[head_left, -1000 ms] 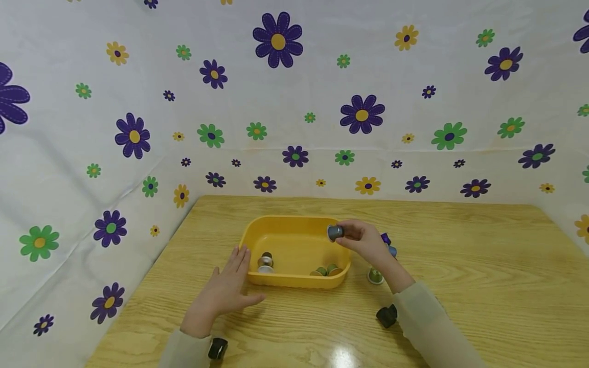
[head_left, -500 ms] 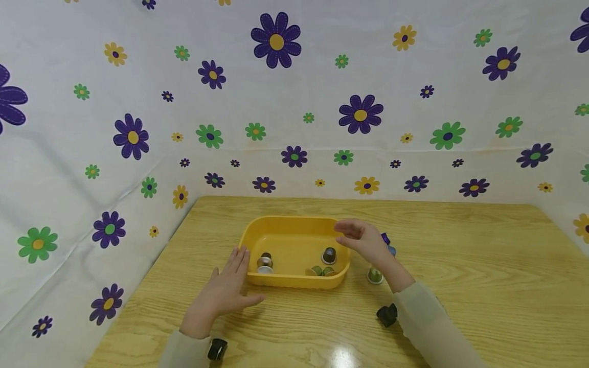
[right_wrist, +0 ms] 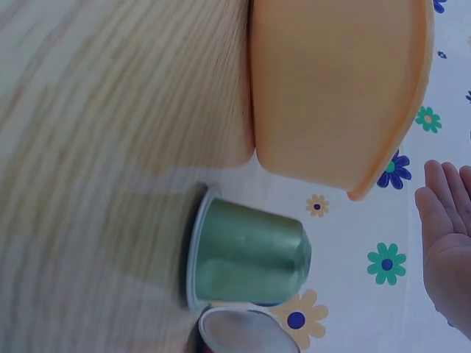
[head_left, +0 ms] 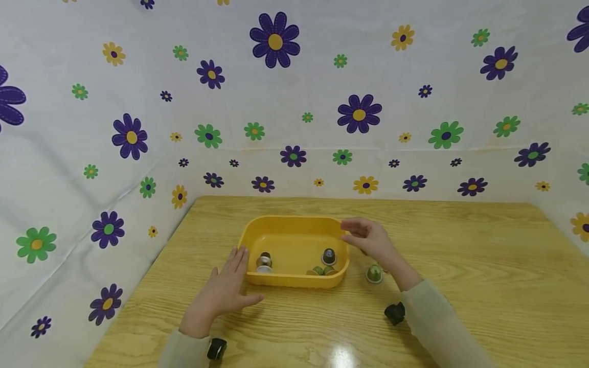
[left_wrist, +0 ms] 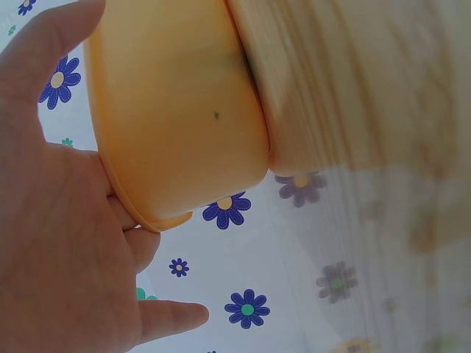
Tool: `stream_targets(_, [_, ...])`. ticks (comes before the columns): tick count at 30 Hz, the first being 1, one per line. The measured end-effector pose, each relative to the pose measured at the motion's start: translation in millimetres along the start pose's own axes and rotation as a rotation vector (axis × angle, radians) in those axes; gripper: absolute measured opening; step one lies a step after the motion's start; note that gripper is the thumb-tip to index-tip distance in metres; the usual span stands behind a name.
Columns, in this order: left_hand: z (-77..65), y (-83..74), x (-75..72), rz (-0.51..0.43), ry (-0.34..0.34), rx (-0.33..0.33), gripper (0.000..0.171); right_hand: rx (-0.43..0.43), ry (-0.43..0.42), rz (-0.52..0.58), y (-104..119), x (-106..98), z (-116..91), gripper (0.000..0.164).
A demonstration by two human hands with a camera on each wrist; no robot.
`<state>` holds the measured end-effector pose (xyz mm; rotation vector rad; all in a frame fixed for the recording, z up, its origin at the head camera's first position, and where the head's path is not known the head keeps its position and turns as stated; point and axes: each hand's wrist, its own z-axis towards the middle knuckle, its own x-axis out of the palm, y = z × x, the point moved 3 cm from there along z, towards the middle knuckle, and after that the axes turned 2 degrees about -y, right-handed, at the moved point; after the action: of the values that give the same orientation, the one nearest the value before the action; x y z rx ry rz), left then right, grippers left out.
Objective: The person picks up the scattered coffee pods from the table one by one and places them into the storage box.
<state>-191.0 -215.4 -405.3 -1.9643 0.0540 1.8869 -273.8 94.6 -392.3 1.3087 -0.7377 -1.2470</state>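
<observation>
A yellow plastic tub (head_left: 294, 280) stands mid-table, with coffee capsules inside. My left hand (head_left: 225, 289) rests its straight fingers against the tub's left rim, thumb spread out. In the left wrist view that hand (left_wrist: 73, 235) lies along the tub's wall (left_wrist: 176, 110). My right hand (head_left: 375, 243) hovers at the right rim with fingers loosely bent and nothing between them. A dark capsule (head_left: 329, 256) sits upright in the tub near green capsules (head_left: 317, 271). More capsules (head_left: 265, 260) lie at its left end.
A green capsule (head_left: 375, 274) stands on the wooden table (head_left: 460, 255) right of the tub, below the right hand. Beside it in the right wrist view is a capsule with a silvery lid (right_wrist: 246, 331). A flower-print cloth (head_left: 322, 92) hangs behind.
My right hand has let go of the dark capsule, which dropped into the tub, and has drawn slightly right. It now covers the purple and blue capsules. The left hand stays put.
</observation>
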Motion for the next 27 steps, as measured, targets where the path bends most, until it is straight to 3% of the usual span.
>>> stream_targets(9, [1.6,0.6,1.2,0.003,-0.001,0.007,0.099,-0.029,-0.015,-0.083,4.1,-16.2,-6.6,0.037])
stream_targets(27, [0.9,2.0,3.1,0.007,-0.008,0.008,0.100,0.027,-0.029,-0.150,-1.4,-51.1,-25.8,0.041])
